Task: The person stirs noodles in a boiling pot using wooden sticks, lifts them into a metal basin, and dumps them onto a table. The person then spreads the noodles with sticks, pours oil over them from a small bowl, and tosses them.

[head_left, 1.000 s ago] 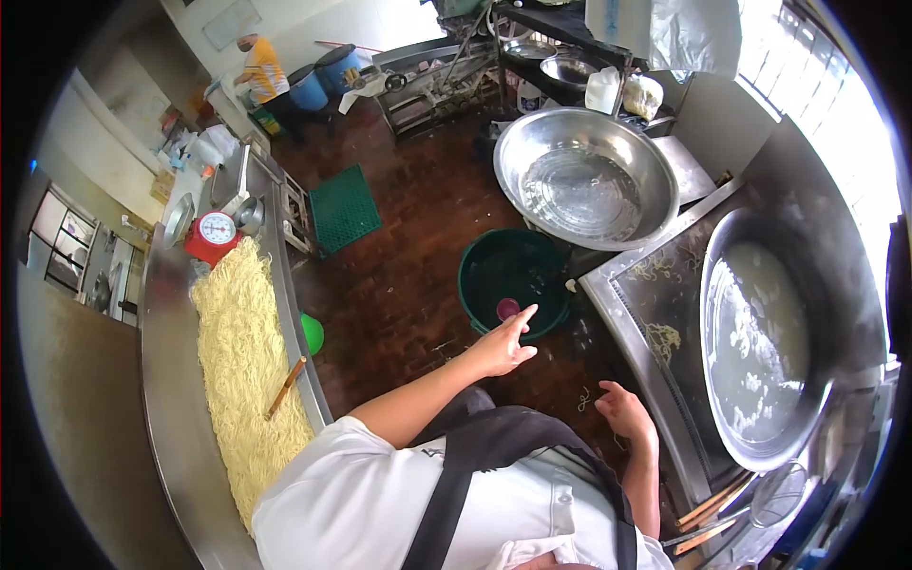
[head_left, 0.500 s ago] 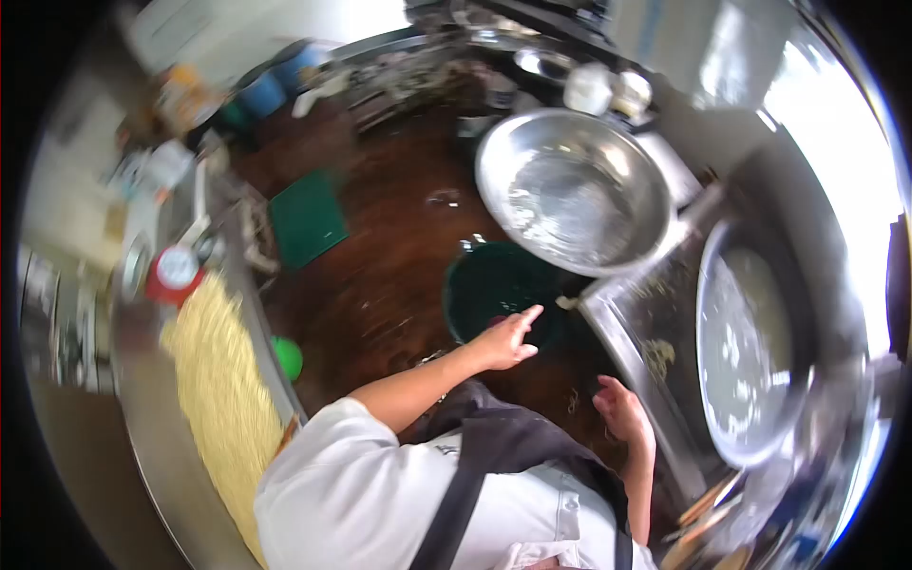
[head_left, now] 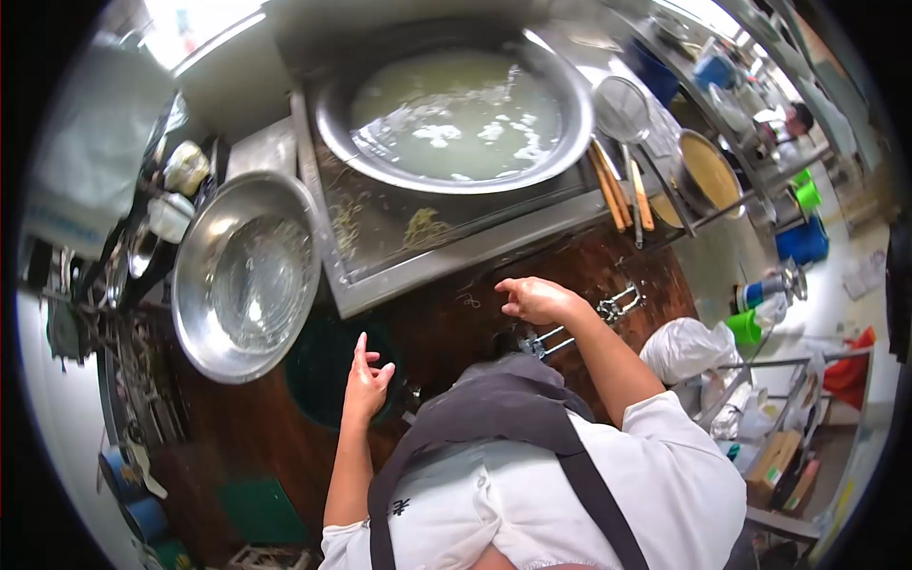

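Note:
My left hand is held out in the air, index finger stretched and thumb apart, with nothing in it. Beside it stands a wide metal basin with some clear water in the bottom. My right hand hangs in front of the counter edge, fingers loosely bent and holding nothing. Across from both hands, a large metal wok full of cloudy liquid with foam sits in the stove counter. Strands of noodle lie on the counter in front of the wok.
A dark green tub stands on the wet brown floor below my left hand. Wooden-handled tools and a round strainer are right of the wok. A green board lies at lower left. Shelves and a white bag are on the right.
My view has swung right, from the table of yellow noodles to the stove and wok. The basin now appears on my left. Both hands remain free of any object.

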Available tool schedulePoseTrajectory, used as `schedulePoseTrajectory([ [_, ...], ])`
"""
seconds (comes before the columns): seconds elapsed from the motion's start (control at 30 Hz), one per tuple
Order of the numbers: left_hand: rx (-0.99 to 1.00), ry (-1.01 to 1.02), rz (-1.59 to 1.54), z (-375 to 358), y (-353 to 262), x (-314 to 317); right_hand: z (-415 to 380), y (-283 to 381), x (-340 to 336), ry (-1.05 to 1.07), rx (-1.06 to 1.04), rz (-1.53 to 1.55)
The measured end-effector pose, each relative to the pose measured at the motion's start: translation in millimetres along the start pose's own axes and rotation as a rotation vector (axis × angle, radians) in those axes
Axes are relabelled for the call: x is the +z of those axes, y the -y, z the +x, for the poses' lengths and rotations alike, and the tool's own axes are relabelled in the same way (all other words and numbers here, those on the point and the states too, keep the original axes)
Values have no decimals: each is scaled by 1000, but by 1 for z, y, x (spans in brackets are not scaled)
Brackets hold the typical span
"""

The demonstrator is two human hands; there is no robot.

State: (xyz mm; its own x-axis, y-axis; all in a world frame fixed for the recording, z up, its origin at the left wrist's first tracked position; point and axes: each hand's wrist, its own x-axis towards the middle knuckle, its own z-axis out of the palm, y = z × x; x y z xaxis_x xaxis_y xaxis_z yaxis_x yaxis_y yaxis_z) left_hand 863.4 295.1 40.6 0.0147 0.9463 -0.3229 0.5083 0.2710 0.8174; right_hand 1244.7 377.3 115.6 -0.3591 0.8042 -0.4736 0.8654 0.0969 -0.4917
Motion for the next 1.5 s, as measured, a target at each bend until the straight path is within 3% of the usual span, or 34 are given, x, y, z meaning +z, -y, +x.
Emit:
schedulePoseTrajectory([
  [0.4, -34, 66, 156, 65, -137, 138, -32, -298, -120, -361, 423, 68],
  [0.43, -40, 80, 156, 70, -154, 152, -29, -317, -129, -431, 480, 109],
  [0.47, -47, 92, 155, 73, -169, 163, -20, -341, -139, -360, 641, 149],
  [0.57, -55, 99, 164, 85, -193, 191, 4, -413, -133, -618, 808, 71],
  [0.73, -68, 144, 202, 98, -218, 220, 11, -481, -112, -892, 724, -110],
  [0.8, -51, 126, 232, 102, -219, 226, -2, -489, -123, -749, 722, 70],
  [0.83, -89, 149, 227, 102, -247, 230, -5, -494, -119, -715, 709, -9],
  [0.87, -76, 183, 173, 100, -259, 230, -14, -466, -142, -588, 758, 57],
  [0.93, -57, 191, 220, 98, -251, 239, -3, -516, -123, -653, 655, 215],
  [1.0, -35, 156, 255, 100, -230, 252, 10, -591, -77, -750, 624, -154],
  [1.1, -38, 211, 193, 124, -251, 250, 10, -602, -86, -644, 655, -178],
  [1.2, 91, 254, 132, 156, -242, 255, 0, -586, -96, -653, 494, 17],
  [1.23, 25, 338, 82, 174, -244, 259, -9, -530, -116, -742, 527, 201],
  [1.27, -45, 422, 44, 178, -240, 270, -16, -542, -106, -711, 634, 739],
  [1.3, -41, 496, 48, 183, -236, 281, -29, -497, -122, -729, 536, -39],
  [1.33, -52, 541, 49, 192, -230, 292, -34, -488, -122, -754, 480, -62],
  [1.37, -14, 612, 66, 207, -209, 313, -28, -505, -105, -726, 576, -145],
  [1.4, -49, 731, 57, 213, -222, 328, -22, -507, -97, -694, 676, -115],
  [1.5, -136, 975, 7, 196, -261, 373, -32, -511, -83, -668, 682, -18],
])
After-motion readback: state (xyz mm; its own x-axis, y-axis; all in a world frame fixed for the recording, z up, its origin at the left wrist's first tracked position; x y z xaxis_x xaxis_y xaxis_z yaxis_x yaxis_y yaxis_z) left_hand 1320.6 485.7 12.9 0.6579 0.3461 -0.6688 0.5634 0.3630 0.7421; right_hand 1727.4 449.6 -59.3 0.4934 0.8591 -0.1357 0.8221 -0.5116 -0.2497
